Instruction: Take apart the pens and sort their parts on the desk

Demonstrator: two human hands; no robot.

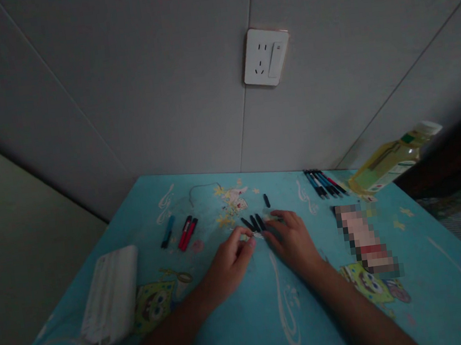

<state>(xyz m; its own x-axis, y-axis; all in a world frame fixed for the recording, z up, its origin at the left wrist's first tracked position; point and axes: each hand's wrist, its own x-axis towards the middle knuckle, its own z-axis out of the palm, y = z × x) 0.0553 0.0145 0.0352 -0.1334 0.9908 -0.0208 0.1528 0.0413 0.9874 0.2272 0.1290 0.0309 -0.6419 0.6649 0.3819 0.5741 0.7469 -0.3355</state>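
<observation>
Several short dark pieces that look like pen caps [255,223] lie side by side in the middle of the blue table. My left hand [229,257] is at their near left end, thumb and forefinger curved with a gap between them. On the other side, my right hand [292,239] rests with its fingers loosely spread, the tips close to the rightmost piece. Whether either hand touches the pieces is too dark to tell. A single dark cap-like piece [266,200] lies apart, farther back.
To the left lie a blue marker [168,231] and red markers [188,233]. A white power bank-like box [113,293] with a cable sits front left. Several pens [324,183] lie back right, beside a bottle of yellow liquid [392,161] and a blurred flat item [364,237]. A wall stands behind.
</observation>
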